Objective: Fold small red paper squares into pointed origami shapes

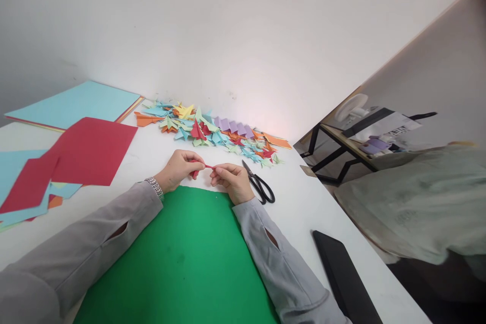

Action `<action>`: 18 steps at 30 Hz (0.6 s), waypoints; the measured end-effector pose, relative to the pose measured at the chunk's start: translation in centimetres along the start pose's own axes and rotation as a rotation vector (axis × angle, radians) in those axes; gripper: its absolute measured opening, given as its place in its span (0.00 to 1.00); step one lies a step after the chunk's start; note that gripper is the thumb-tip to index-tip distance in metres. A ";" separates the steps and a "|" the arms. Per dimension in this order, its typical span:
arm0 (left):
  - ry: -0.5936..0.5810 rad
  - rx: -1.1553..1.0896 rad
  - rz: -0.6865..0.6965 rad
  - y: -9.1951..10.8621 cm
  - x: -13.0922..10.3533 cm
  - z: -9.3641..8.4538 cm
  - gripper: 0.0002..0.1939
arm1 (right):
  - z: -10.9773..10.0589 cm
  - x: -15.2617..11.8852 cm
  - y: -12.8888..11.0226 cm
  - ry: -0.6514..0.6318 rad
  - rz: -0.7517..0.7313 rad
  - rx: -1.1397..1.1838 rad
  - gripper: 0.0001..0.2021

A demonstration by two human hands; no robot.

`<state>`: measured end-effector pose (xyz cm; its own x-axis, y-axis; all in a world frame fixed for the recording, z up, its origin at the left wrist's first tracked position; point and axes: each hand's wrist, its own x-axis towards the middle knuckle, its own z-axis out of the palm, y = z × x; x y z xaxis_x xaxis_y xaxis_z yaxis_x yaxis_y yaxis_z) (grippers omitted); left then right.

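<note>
Between my two hands is a small folded piece of red paper point(209, 166), pinched at both ends above the far edge of a green sheet point(182, 253). My left hand point(183, 169) is closed on its left end, and a bit of red shows below the fingers. The other end sits between the thumb and fingers of my right hand point(234, 181). Fingers cover most of the paper, so its full shape is hidden. Black-handled scissors point(261, 185) lie just right of my right hand, blades pointing away.
Behind my hands lies a heap of colourful folded paper pieces point(218, 134) against the wall. Red sheets point(96, 152) and a stack of light blue paper point(76, 104) are at left. A black flat object point(343, 276) rests near the right table edge; a shelf point(341, 142) stands beyond.
</note>
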<state>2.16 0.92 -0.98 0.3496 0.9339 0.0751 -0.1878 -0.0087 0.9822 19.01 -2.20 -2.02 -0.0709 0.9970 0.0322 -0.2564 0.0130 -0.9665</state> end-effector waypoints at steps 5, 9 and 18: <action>0.000 0.005 0.004 0.0 0.0 0.0 0.02 | 0.0 0.1 0.1 0.014 -0.011 -0.051 0.12; 0.005 0.010 -0.002 0.1 0.0 0.0 0.02 | 0.3 0.2 0.1 0.028 -0.017 -0.072 0.14; 0.031 0.041 0.003 0.1 0.0 0.3 0.02 | 0.6 0.1 0.0 0.005 -0.055 -0.126 0.17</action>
<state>2.36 0.79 -0.82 0.3205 0.9444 0.0731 -0.1507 -0.0254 0.9882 18.39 -2.11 -1.84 -0.0554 0.9949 0.0848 -0.1362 0.0766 -0.9877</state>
